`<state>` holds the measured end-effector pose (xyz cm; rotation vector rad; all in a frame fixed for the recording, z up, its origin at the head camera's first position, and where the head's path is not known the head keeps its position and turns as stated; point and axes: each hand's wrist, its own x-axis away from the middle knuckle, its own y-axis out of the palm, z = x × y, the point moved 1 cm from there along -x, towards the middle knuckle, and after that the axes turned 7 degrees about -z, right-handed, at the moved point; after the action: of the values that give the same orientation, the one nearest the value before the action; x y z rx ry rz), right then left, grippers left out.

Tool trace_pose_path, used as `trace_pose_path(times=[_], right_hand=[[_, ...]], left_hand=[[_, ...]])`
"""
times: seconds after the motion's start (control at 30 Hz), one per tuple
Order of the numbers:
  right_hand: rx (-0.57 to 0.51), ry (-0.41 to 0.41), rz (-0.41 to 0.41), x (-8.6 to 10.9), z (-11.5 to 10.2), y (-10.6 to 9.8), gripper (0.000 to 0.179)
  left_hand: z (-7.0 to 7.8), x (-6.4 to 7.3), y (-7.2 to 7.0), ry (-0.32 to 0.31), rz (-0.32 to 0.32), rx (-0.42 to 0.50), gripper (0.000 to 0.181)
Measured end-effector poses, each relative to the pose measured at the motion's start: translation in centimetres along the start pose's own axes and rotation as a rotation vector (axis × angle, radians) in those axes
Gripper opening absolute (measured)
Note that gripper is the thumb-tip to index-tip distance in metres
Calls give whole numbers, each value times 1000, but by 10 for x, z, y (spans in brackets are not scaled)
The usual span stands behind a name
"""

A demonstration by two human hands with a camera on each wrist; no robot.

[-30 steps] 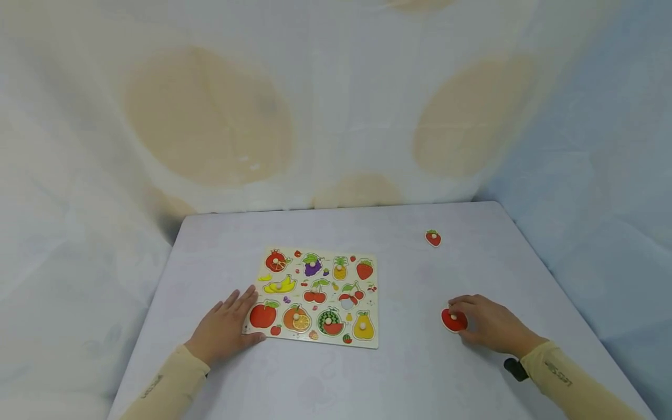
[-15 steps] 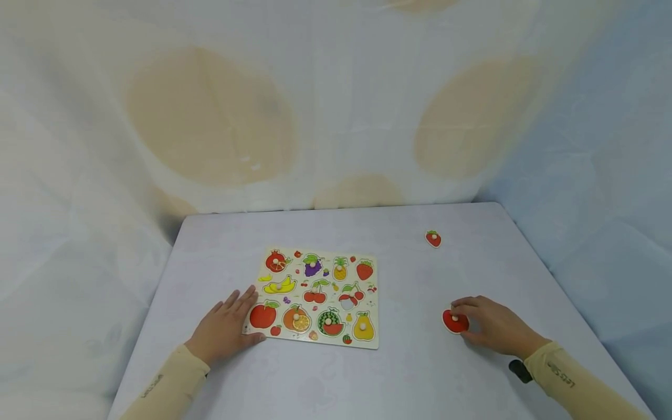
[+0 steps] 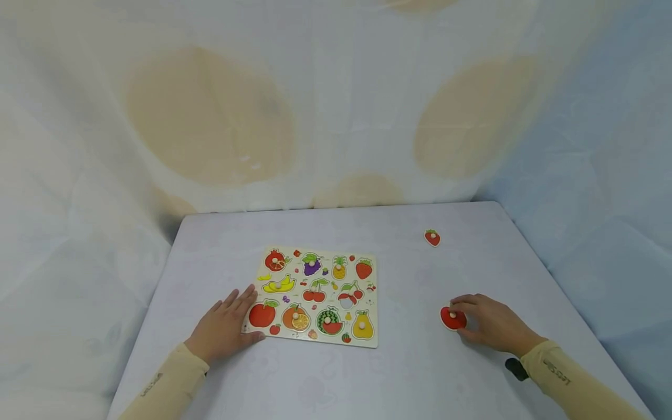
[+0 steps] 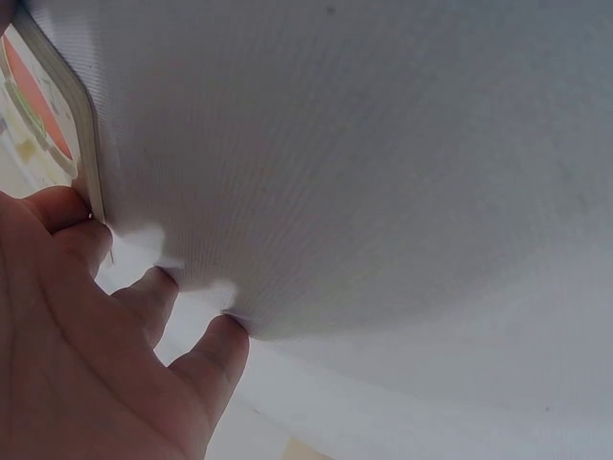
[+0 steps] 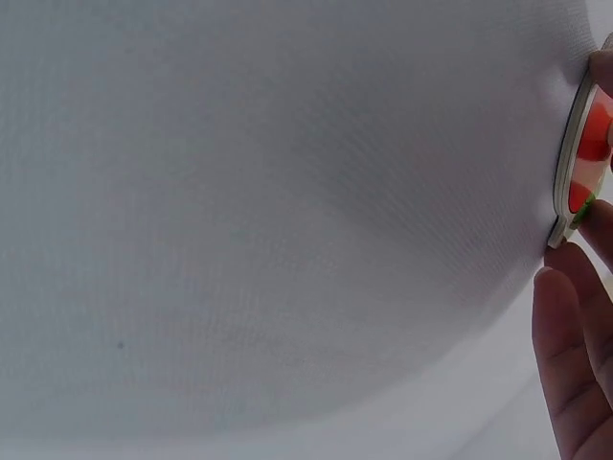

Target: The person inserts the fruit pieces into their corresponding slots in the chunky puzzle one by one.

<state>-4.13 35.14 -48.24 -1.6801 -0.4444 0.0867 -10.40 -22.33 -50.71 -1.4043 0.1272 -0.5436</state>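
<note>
On the left of the table in the head view lies a wooden fruit peg puzzle board [image 3: 371, 306]. My left hand [image 3: 223, 326] rests at its left edge with fingers spread and the thumb on its near corner; in the left wrist view the fingertips [image 4: 227, 326] press on the table beside it. The board's apple and strawberry places show pictures without knobs. Right of the board, my right hand [image 3: 493, 324] pinches a red apple puzzle piece [image 3: 448, 319] by its edges, low at the tabletop. Its green leaf shows among the fingers in the right wrist view.
A small strawberry puzzle piece [image 3: 432, 238] with a knob lies toward the back right of the table [image 3: 404, 373]. White fabric with tan spots hangs behind the table and along both sides. A dark device [image 3: 517, 369] sits under my right wrist.
</note>
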Motion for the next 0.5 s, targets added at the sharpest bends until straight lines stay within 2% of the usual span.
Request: trace_pose_path(times=[0.27,0.5], right_hand=[[3,19,-15,1,-1,0,51],[1,13,8,1,1,3,50]], left_hand=[[0,0,1,0,0,7,97],[-1,0,0,4,9,4,96]])
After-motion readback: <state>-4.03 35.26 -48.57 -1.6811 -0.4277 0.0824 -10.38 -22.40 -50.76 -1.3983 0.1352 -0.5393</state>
